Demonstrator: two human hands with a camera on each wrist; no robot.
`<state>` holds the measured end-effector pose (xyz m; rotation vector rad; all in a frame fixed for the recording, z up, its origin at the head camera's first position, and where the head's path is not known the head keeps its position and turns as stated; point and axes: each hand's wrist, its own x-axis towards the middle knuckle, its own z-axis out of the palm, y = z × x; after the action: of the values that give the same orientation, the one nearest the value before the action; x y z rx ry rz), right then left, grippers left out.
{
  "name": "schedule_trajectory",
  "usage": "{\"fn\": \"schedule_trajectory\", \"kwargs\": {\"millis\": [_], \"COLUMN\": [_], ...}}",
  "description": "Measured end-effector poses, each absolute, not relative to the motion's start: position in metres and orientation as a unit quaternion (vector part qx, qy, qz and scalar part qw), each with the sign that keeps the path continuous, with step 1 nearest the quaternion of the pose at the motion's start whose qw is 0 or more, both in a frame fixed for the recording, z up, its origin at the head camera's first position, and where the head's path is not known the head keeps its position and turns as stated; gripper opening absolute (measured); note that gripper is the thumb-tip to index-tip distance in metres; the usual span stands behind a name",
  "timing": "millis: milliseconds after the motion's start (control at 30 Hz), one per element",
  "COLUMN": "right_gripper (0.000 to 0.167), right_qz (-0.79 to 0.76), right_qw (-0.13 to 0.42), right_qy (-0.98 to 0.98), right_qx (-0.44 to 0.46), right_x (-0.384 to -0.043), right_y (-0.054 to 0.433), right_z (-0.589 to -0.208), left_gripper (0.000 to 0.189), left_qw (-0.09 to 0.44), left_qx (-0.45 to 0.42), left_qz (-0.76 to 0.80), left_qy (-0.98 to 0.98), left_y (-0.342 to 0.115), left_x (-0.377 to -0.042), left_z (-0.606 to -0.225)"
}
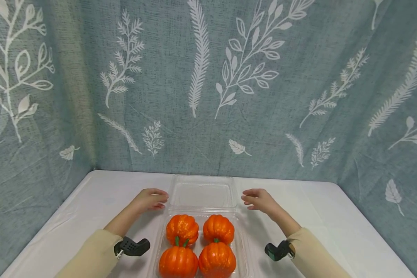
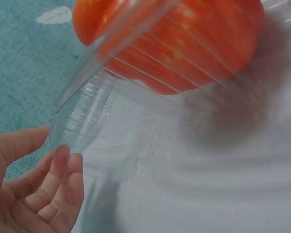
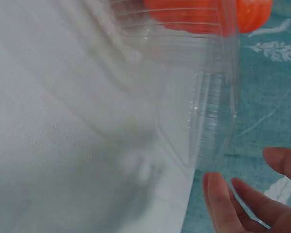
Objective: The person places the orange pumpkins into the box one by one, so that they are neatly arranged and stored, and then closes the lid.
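Note:
A clear plastic clamshell container [image 1: 244,247] lies on the table, its lid [image 1: 201,193] folded open away from me. Several orange pumpkins [image 1: 182,227] with green stems sit in the base, two in the back row and two in front. My left hand [image 1: 153,199] is at the lid's left edge; in the left wrist view its thumb and fingertips [image 2: 75,165] are right at the lid's rim [image 2: 80,121], with a gap between them. Beside the lid's right edge, my right hand [image 1: 257,199] holds nothing, its fingers [image 3: 218,194] loosely bent just short of the lid [image 3: 213,116].
A white cloth covers the table [image 1: 299,216]. Behind it and at both sides hangs a blue-green curtain [image 1: 180,146] with white leaf prints. Black devices [image 1: 132,247] are strapped to both wrists, over beige sleeves [image 1: 94,255].

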<state>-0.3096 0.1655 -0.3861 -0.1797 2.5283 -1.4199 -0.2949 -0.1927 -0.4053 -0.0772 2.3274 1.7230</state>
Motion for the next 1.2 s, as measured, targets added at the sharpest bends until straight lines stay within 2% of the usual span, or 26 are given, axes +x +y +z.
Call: {"fn": "schedule_trajectory", "kwargs": {"millis": [267,467,700,1000,1200], "right_gripper": [0.036,0.031,0.032,0.032,0.03], "right_qz": [-0.507,-0.544,-0.563,-0.57,-0.589], "right_qw": [0.122,0.114,0.092,0.01,-0.023], "right_qy": [0.853,0.831,0.821,0.82,0.806], "right_qx": [-0.02,-0.006,-0.002,-0.046,-0.064], "right_x": [-0.313,-0.315,-0.315,-0.306,-0.303], "right_y": [0.157,0.154,0.152,0.152,0.154], "right_z": [-0.396,-0.399,-0.398,-0.393,-0.393], "left_gripper": [0.042,0.04,0.038,0.041,0.035], "left_qw": [0.132,0.114,0.067,-0.02,-0.072], "left_qx": [-0.02,-0.026,-0.017,0.064,0.074], "left_qz": [0.595,0.607,0.619,0.568,0.516], "left_qy": [0.793,0.786,0.782,0.82,0.85], "left_y": [-0.191,-0.189,-0.187,-0.191,-0.19], "left_x": [-0.296,-0.297,-0.296,-0.29,-0.282], "left_z": [-0.408,-0.409,-0.407,-0.4,-0.395]}}
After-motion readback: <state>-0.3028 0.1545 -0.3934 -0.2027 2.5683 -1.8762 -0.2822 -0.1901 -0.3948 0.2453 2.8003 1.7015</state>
